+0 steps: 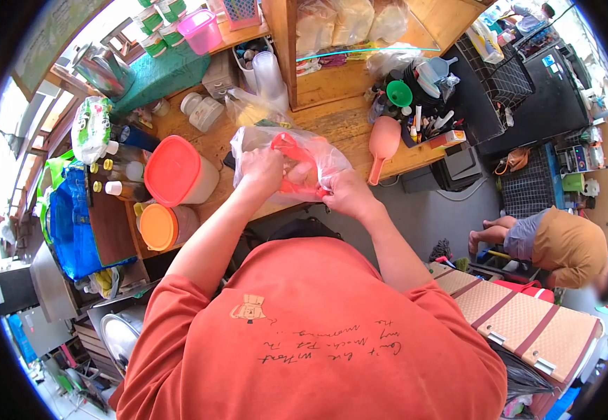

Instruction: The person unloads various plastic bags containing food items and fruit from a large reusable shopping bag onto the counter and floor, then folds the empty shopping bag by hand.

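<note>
A clear plastic bag (321, 150) with red parts at its mouth sits at the front edge of the wooden table. Pale, rounded pieces (302, 171) show inside it. My left hand (262, 170) is closed on the left side of the bag's mouth, its fingertips partly hidden by the plastic. On the other side, my right hand (349, 194) pinches the red edge of the bag. Between the two hands the mouth is spread apart. To the left stands a tub with a red lid (175, 170), and to the right lies a pink scoop (385, 140).
An orange-lidded jar (159, 227) and several bottles (125, 189) stand at the left of the table (248, 203). Behind are glass jars (202, 112) and a green funnel (399, 93). At far right a person (566, 245) bends over near a folded tan mat (528, 318).
</note>
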Tool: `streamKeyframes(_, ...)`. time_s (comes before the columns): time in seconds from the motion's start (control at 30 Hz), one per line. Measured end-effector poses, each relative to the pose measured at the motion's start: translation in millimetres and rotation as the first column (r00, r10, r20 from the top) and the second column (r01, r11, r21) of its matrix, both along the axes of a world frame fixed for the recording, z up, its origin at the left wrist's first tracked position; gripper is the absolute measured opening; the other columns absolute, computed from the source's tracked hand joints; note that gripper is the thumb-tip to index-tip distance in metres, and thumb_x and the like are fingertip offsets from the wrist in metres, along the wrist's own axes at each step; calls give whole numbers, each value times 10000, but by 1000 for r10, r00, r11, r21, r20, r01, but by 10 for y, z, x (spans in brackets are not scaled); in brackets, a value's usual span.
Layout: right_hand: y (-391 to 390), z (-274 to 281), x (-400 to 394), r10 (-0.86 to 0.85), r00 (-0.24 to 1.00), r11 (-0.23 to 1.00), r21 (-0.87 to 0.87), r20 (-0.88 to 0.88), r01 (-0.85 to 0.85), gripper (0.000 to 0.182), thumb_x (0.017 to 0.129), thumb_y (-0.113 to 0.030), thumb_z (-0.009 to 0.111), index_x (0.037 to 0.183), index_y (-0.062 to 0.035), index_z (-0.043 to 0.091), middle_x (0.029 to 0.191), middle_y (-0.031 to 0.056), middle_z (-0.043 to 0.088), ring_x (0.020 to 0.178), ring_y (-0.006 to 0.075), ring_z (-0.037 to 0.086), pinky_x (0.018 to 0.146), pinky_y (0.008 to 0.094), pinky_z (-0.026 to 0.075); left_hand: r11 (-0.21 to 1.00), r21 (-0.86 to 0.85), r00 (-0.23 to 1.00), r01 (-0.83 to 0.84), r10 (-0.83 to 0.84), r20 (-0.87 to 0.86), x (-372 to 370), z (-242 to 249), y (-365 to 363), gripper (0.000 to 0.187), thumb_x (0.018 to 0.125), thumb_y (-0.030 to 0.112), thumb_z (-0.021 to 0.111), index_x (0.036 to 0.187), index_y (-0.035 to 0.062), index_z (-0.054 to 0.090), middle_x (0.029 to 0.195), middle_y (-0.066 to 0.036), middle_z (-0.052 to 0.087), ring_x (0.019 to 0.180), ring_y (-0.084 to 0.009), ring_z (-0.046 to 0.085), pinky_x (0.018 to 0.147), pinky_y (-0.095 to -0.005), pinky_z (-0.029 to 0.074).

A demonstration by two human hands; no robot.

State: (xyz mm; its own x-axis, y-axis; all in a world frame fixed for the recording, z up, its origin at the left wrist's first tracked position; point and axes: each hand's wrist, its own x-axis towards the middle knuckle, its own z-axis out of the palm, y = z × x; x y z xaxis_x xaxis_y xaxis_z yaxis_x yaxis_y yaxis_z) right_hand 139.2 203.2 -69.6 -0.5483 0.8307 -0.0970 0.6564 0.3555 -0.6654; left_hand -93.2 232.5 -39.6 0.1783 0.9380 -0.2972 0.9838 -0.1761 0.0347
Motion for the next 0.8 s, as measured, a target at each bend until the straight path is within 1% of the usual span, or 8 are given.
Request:
streamKeyframes(0.1,-9,88,-22,37,999,992,118,-18,-35,135,704,-121,710,762,-5,676,761,207,656,755,407,644,697,462,514,996,80,994,-38,29,104,127,316,-46,245,770,317,787,861,90,775,837,-154,751,824,-327,755,696,-457,581)
streamKeyframes(0.23,-31,-25,-2,52,998,962,270,-39,-39,105,660,-101,690,707,-9,668,775,192,662,847,403,640,781,481,511,974,213,973,72,-115,198,296,-225,-87,229,800,311,725,789,83,749,780,-172,731,759,-335,739,667,-479,567)
streamKeyframes(0.33,-63,135,5,41,999,972,232,26,-45,112,646,-107,700,711,-20,671,811,188,670,897,400,631,838,488,496,954,287,947,93,-174,272,286,-712,-120,188,796,232,676,726,81,764,723,-173,725,681,-331,737,648,-465,574)
streamKeyframes(0.47,-102,147,29,-38,999,974,222,3,36,117,645,-118,701,717,-31,673,829,193,671,886,401,631,850,489,491,978,174,884,-115,21,468,282,-585,-124,291,899,260,613,751,46,742,770,-211,716,736,-383,721,698,-484,567)
streamKeyframes(0.6,-104,77,67,-96,988,959,256,-122,124,119,675,-101,709,767,-26,691,845,197,673,874,396,637,809,485,502,970,196,869,-145,30,493,100,-200,-187,293,930,268,618,824,29,751,788,-208,716,766,-398,712,703,-464,562)
streamKeyframes(0.7,-126,92,54,-127,965,968,185,-231,172,126,698,-78,715,808,-18,700,877,205,679,875,397,644,783,469,515,971,30,594,-239,122,795,-68,-21,-199,157,921,145,705,970,8,764,737,-78,696,703,-113,626,689,-273,506)
streamKeyframes(0.73,-122,106,42,-141,945,972,139,-296,189,127,710,-65,717,825,-13,701,897,209,682,875,397,648,772,459,522,973,33,596,-229,113,795,-108,40,-213,157,921,145,705,970,8,764,737,-78,696,703,-113,626,689,-273,506)
streamKeyframes(0.8,-129,114,13,-166,931,969,124,-324,216,149,681,-73,705,814,-8,683,882,209,678,904,411,644,810,474,519,967,-145,291,-208,203,935,-216,118,-217,143,963,123,660,998,18,750,859,-35,720,796,-114,647,773,-264,515)
